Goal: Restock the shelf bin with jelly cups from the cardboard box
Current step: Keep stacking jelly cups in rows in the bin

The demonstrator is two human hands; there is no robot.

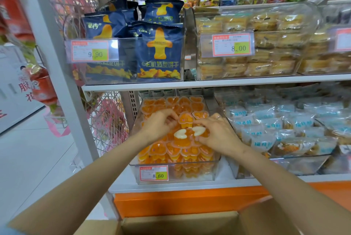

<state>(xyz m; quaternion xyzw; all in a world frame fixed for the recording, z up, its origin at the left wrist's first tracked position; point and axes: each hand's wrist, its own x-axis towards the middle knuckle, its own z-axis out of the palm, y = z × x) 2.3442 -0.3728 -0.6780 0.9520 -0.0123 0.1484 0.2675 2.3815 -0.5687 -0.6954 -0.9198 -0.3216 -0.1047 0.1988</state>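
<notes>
1. Over the clear bin (210, 174) on the lower shelf, both hands are placing jelly cups (171, 150) on an already high heap.
2. The left hand (159, 124) and right hand (216, 134) each curl their fingers round cups.
3. Next, probably: let go gently, then reach down to the cardboard box (171, 223).
4. The cups are heart-shaped, glossy orange plastic. Two lie upturned, showing white. They look likely to slide.

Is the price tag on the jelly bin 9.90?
No, the tag on the jelly bin reads 8.60.
</notes>
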